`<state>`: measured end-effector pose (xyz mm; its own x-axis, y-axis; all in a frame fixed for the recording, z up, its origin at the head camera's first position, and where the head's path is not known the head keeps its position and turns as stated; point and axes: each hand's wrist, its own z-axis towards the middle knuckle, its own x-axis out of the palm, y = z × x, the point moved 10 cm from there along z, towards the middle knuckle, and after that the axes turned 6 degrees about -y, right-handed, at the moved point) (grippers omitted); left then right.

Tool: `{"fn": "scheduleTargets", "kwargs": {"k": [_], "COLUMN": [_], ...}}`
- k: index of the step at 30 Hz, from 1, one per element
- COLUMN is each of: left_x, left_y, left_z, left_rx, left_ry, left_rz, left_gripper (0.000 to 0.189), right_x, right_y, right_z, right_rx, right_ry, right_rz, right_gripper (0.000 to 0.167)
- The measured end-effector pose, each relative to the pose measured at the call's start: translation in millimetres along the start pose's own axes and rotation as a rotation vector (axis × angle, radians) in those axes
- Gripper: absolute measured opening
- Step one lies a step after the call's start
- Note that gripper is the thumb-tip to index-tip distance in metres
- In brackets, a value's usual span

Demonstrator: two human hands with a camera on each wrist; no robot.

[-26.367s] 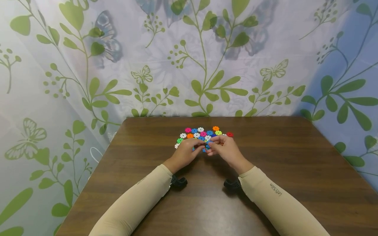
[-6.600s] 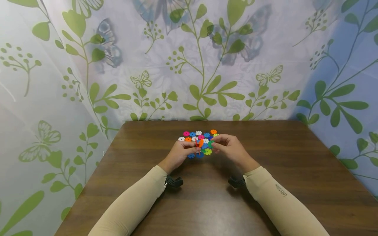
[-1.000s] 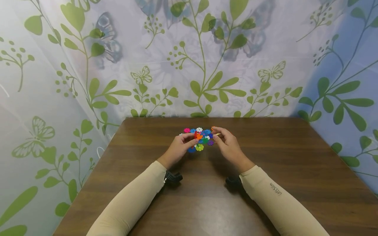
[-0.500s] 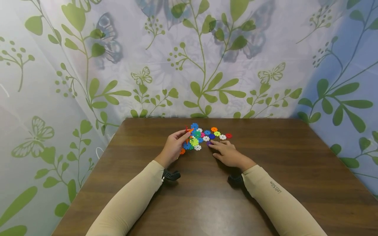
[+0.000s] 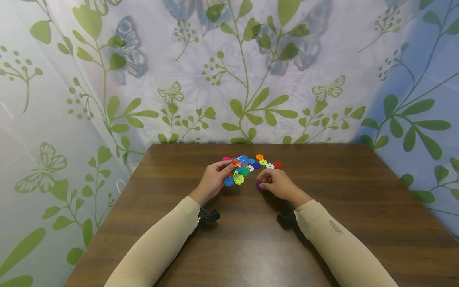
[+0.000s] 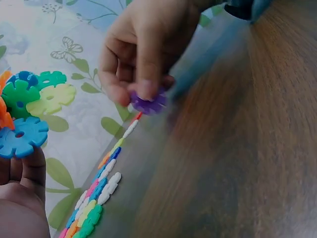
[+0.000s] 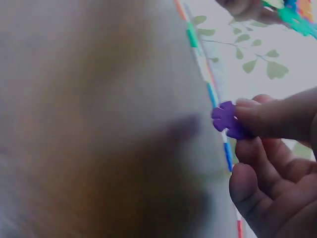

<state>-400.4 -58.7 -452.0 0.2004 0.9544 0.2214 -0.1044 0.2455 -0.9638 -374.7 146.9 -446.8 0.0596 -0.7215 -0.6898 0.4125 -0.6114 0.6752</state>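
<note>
My left hand (image 5: 210, 181) holds a cluster of interlocked plastic snowflake discs (image 6: 20, 99) in blue, green, yellow-green and orange, with a red one showing in the head view. It is raised above the table, and the fingers hide part of it. To its right, my right hand (image 5: 279, 184) pinches a single purple snowflake disc (image 7: 225, 118) between thumb and fingers. In the left wrist view this purple disc (image 6: 148, 103) is off the table and apart from the cluster.
Loose snowflake discs lie flat toward the back of the brown wooden table (image 5: 236, 239), among them orange (image 5: 259, 157), white (image 5: 270, 166) and red (image 5: 277, 164) ones. A leaf-patterned curtain (image 5: 201, 99) hangs behind the table's back edge.
Half a second ago my right fingers touched the purple disc on the table; now they have lifted it nearer to me. The cluster in my left hand has shifted slightly right.
</note>
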Motion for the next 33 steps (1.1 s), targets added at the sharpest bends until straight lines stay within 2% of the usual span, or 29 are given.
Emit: {"fn": "scheduleTargets", "kwargs": {"k": [3, 6, 8, 10, 15, 20, 26, 33], "left_x": [2.4, 9.2, 15.8, 21.7, 33.6, 40.2, 44.5, 45.0], "left_y": [-4.2, -6.8, -8.6, -8.8, -10.6, -12.3, -11.7, -12.9], "left_z": [-2.2, -5.3, -8.3, -11.5, -18.6, -21.8, -23.9, -25.0], "left_rx": [0.058, 0.119, 0.155, 0.173, 0.212, 0.252, 0.253, 0.242], "left_ry": [0.021, 0.077, 0.124, 0.168, 0.255, 0.304, 0.343, 0.345], "left_rz": [0.171, 0.344, 0.432, 0.482, 0.511, 0.495, 0.488, 0.493], "left_gripper": [0.036, 0.037, 0.037, 0.037, 0.035, 0.03, 0.03, 0.027], "right_x": [-16.9, -36.9, -48.1, -54.2, -52.6, -43.8, -39.8, -37.4], "right_y": [-4.0, -0.8, 5.7, 14.7, 41.6, 59.6, 65.8, 66.4], "right_z": [0.4, -0.2, -1.3, -2.1, -3.2, -4.7, -6.5, -8.1], "right_rx": [0.054, 0.076, 0.063, 0.032, -0.048, -0.126, -0.161, -0.164], "right_ry": [-0.083, -0.208, -0.28, -0.309, -0.262, -0.222, -0.237, -0.248], "right_rz": [0.106, 0.261, 0.344, 0.396, 0.447, 0.417, 0.358, 0.359], "right_gripper": [0.007, 0.011, 0.016, 0.019, 0.02, 0.017, 0.015, 0.011]}}
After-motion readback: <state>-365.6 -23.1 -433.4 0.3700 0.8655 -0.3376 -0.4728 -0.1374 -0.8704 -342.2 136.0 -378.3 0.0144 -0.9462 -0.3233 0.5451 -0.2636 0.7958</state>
